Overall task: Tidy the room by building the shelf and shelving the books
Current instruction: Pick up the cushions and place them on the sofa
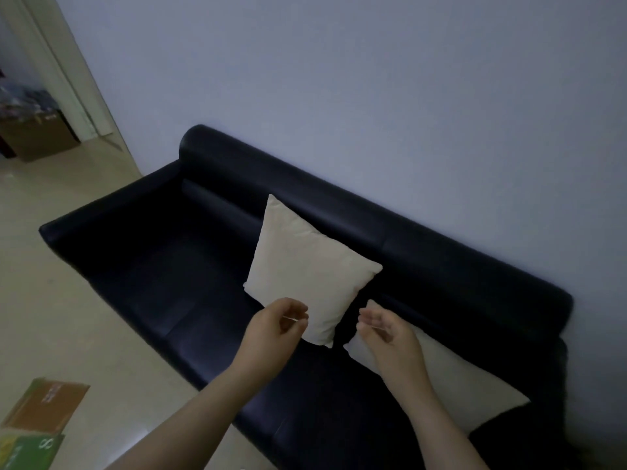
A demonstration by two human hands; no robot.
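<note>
A cream cushion leans upright against the backrest of a dark blue sofa. A second cream cushion lies flat on the seat to its right. My left hand hovers in front of the upright cushion's lower edge, fingers loosely curled, nothing in it. My right hand hangs over the near corner of the flat cushion, fingers also curled and empty. Neither hand touches a cushion. No shelf parts show; book-like things lie at the bottom left.
A brown cardboard piece and a green book or box lie on the pale floor at the bottom left. A doorway at the top left opens onto a cardboard box with clutter. A plain wall backs the sofa.
</note>
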